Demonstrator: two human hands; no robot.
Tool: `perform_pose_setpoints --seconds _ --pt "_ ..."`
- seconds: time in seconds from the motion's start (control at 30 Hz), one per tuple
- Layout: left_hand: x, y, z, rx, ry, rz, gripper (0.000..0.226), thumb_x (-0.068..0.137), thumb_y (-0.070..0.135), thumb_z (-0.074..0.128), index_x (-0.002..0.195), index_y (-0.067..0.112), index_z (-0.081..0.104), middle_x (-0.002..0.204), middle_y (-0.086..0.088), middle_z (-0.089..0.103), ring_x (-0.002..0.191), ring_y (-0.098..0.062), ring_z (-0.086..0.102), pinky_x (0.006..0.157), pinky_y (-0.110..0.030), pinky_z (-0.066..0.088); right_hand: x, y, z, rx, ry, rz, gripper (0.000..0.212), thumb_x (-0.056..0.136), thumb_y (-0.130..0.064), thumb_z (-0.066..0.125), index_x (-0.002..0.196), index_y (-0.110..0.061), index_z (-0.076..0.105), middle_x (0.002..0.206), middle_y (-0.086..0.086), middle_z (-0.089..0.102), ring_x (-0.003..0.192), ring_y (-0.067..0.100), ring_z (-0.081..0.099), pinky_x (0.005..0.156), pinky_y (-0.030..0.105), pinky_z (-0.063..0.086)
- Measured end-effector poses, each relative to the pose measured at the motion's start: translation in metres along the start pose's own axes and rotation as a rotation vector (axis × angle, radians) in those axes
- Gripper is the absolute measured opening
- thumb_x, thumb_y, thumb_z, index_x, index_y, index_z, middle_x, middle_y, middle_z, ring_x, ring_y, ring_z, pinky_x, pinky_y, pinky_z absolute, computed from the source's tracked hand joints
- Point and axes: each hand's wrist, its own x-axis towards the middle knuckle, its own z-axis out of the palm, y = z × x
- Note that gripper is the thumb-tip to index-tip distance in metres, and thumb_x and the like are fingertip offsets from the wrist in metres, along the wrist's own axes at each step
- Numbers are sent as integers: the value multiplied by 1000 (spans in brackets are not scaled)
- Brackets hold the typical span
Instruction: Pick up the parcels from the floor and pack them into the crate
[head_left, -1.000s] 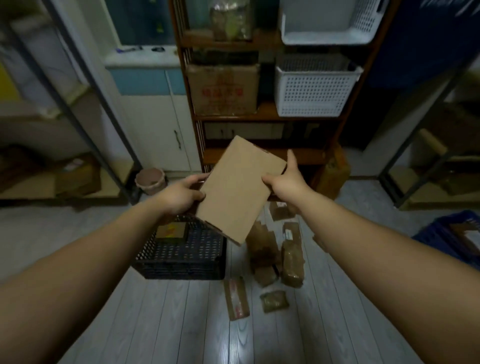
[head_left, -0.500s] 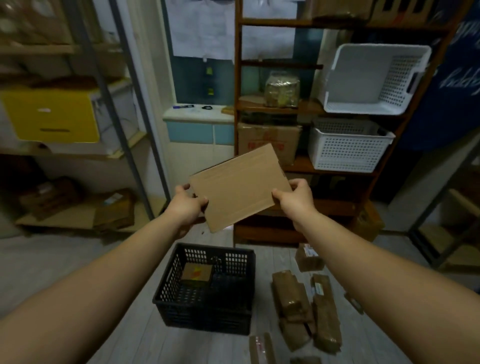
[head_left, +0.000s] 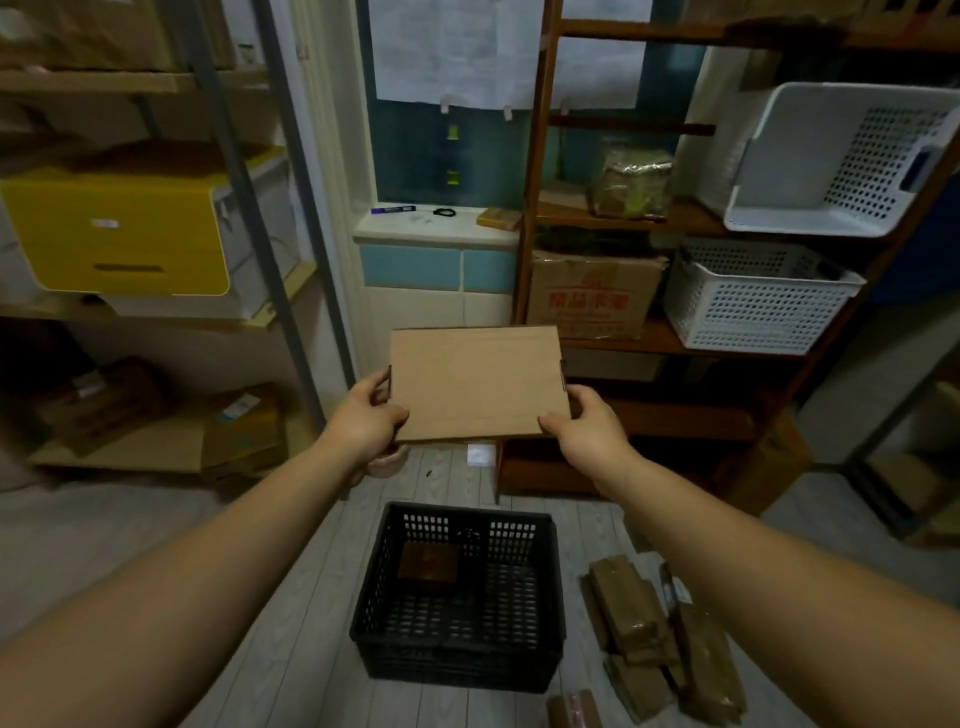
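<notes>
A person holds a flat cardboard parcel (head_left: 478, 384) in the air with both bare hands, its broad plain face turned toward the camera and its long edges about level. The left grip (head_left: 363, 421) grasps the parcel's left edge near the lower corner, with the thumb on the near face and the fingers curled behind. The right grip (head_left: 589, 431) grasps the lower right corner the same way. The parcel is well above the floor (head_left: 291, 623) and apart from the black plastic crate (head_left: 457, 660), which stands on the floor below and nearer, between the two forearms. One small brown parcel (head_left: 428, 564) with a reddish mark lies in the crate's far left corner. Just right of the crate, a heap of brown wrapped parcels (head_left: 628, 603) lies on the floor, with another taped parcel (head_left: 574, 709) at the near edge of the view. On the wooden shelf unit (head_left: 649, 338) beyond stand a printed cardboard box (head_left: 592, 291), a white perforated basket (head_left: 753, 296) and a tilted white basket (head_left: 841, 156) above it. A yellow box (head_left: 119, 234) sits on the metal rack at left.
</notes>
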Motion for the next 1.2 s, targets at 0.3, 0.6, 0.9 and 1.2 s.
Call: perform_pose_setpoints --seconds 0.3,0.6,0.9,1.2 --pt "90 -37 33 121 -45 -60 61 87 6 57 140 22 31 120 -6 59 88 -18 60 69 -36 56 72 38 22 -115 -44 4 66 89 -21 61 146 -22 27 139 6 43 122 22 45 91 26 34" --pt "182 -117 67 262 -293 -215 78 82 -1 63 145 21 23 123 -5 50 88 -14 56 65 -26 51 137 119 70 -166 -137 149 69 88 -20 61 146 -28 26 134 4 46 103 9 44 88 23 36" --pt "253 -318 129 573 -592 -102 102 64 43 79 145 17 23 140 -10 39 126 -29 42 104 -47 38 170 306 161 -375 -220 345 72 91 -33 57 149 -23 16 143 12 33 116 27 47 90 28 38" --pt "301 -603 219 804 -535 -59 52 85 17 63 133 7 45 132 -16 50 116 -31 50 98 -33 39 211 567 269 -577 -248 391 58 90 -32 55 139 -18 29 130 19 45 113 35 47 93 33 40"
